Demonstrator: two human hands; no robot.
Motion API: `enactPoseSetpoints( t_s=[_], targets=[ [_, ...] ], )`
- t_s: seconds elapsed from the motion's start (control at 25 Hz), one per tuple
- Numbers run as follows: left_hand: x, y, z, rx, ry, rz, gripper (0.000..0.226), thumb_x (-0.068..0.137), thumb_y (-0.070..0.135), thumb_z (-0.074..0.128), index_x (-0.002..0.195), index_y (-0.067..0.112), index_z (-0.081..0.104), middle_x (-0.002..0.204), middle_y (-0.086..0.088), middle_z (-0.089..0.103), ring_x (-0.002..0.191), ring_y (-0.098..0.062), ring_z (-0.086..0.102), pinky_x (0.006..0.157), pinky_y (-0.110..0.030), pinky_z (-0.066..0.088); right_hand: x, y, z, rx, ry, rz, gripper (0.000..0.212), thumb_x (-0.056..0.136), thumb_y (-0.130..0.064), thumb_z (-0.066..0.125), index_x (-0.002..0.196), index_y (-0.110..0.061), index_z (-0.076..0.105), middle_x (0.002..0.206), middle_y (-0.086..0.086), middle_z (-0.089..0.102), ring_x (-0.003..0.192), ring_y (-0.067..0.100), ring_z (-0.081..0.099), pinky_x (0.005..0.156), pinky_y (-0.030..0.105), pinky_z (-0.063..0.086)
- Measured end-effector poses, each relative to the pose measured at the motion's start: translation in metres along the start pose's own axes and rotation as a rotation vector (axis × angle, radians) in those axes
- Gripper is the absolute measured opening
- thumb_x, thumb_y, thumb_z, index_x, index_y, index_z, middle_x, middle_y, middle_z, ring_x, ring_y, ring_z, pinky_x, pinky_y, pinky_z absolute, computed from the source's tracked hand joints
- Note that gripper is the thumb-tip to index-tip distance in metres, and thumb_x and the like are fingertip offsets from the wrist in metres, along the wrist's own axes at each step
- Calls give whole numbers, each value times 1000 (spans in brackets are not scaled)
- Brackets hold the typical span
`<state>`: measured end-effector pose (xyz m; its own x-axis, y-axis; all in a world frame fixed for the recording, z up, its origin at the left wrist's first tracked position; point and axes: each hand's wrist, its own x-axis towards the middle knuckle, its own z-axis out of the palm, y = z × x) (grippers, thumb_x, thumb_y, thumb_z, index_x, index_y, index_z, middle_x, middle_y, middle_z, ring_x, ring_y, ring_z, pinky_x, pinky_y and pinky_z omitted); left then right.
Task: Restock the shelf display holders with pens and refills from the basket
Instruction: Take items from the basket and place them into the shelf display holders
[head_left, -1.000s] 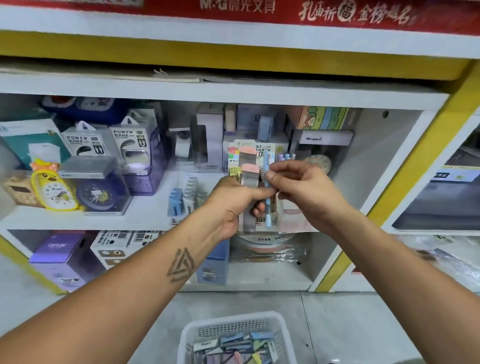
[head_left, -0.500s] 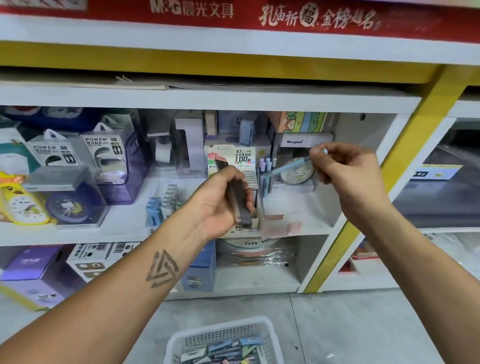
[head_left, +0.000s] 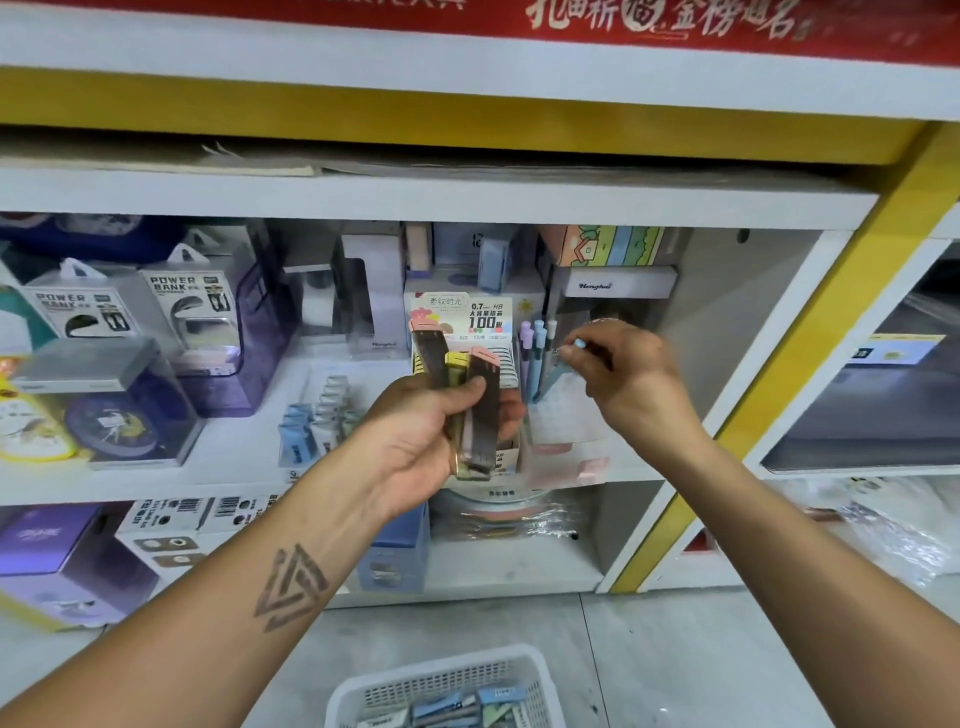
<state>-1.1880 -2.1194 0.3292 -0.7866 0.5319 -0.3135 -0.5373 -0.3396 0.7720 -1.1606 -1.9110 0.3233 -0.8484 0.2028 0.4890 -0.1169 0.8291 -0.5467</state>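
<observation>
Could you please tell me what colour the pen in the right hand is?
Light blue; the pen shows best in the head view.

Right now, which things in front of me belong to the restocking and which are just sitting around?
Part of the job: refill packs in left hand; blue pen in right hand; pen holder; basket.
Just lying about: power bank boxes; yellow clock.

My left hand (head_left: 441, 436) grips bundle of dark refill boxes (head_left: 467, 405) upright before display holder (head_left: 506, 457) on shelf (head_left: 156, 483). My right hand (head_left: 628, 379), at 3 o'clock of left, pinches light-blue pen (head_left: 558, 371), tip slanting down beside upright pens (head_left: 535, 353) in holder. White basket (head_left: 447, 680) at 6 o'clock on floor, small packs inside. Power bank boxes (head_left: 192, 312) at 9 o'clock.
</observation>
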Motion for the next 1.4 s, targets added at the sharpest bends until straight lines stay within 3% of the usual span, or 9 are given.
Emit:
enactPoseSetpoints(
  t_s=[0.16,0.36,0.6,0.76,0.88,0.96,1.12,1.28,1.4],
  targets=[
    [-1,0,-9,33,-2,6,20,95,-3,50,110,-10,62,104,-31,70,88,-36,73,81,-45,59,8,3,12,-101,-42,43,23,96,-18,63,81,-1,67,73,11,61,68,29,55,64,40,45],
    [-4,1,-16,34,-20,4,20,94,-4,52,110,-11,62,106,-32,69,92,-39,72,82,-46,59,19,1,14,-228,-7,14,26,96,-15,62,72,-6,63,78,-2,51,71,18,46,61,24,22],
    [-3,-3,-18,36,-64,-9,24,94,-3,54,115,-10,63,109,-31,68,103,-42,68,85,-49,58,18,-1,29,-75,38,133,11,92,-6,65,93,-13,58,79,-2,61,74,21,61,65,35,50],
    [-2,-1,-19,18,-74,1,24,94,-3,55,115,-9,63,109,-31,69,101,-41,69,83,-49,58,10,0,36,-283,-122,94,11,91,-11,66,81,-11,64,73,0,62,66,19,55,59,30,39],
    [-3,0,-22,22,-70,5,23,92,-2,58,113,-8,65,108,-30,69,101,-40,70,82,-48,59,7,-11,30,-367,-9,41,15,93,-13,55,80,-16,63,77,0,64,71,26,58,58,32,45],
    [-5,1,-23,41,-54,18,21,90,-2,60,110,-6,66,107,-28,71,99,-40,70,81,-49,59,5,-27,25,-149,81,51,10,93,-18,60,86,-19,67,76,-2,66,68,19,59,59,29,48],
    [-7,2,-26,123,-25,57,19,87,-3,66,105,-6,68,103,-28,71,96,-43,70,77,-50,60,-2,-59,28,469,-214,262,20,91,-36,71,95,-16,74,62,8,66,48,8,56,47,19,41],
    [-11,2,-28,219,13,103,18,86,-2,68,104,-5,69,100,-26,73,95,-41,71,83,-50,59,-2,-69,36,459,-282,321,39,87,-38,75,76,-1,71,55,16,61,41,12,55,40,14,38],
    [-12,16,-38,125,102,122,25,88,4,66,111,-5,64,94,-23,74,81,-33,74,69,-45,62,6,-67,34,483,-251,410,20,90,-21,71,77,-6,75,58,6,64,48,12,53,46,21,42]
  ],
)
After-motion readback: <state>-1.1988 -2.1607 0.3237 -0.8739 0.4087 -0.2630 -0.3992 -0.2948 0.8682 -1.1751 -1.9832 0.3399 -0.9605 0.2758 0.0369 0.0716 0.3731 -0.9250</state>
